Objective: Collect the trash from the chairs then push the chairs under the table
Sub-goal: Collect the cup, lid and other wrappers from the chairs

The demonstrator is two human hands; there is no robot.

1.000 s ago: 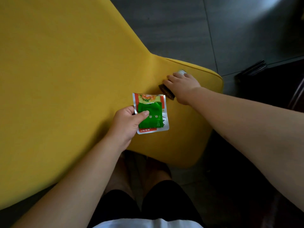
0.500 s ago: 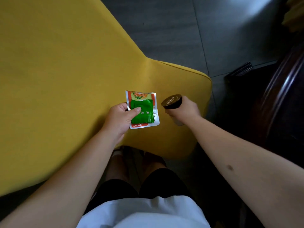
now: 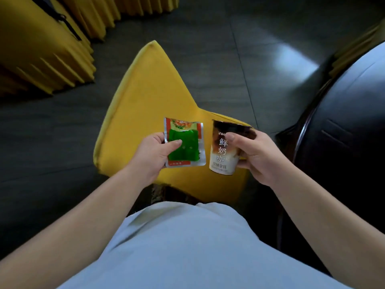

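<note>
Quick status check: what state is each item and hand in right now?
Packet: lifted off the chair, pinched in the left hand.
Cup: upright, gripped by the right hand.
Chair: seat bare, not yet pushed under the table.

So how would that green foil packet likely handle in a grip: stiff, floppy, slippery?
The green packet probably flexes: it is thin, and its surface looks crinkled. Likely light, since the left hand holds it by one edge with thumb and fingers. Its shiny silver border suggests a somewhat slippery film.
</note>
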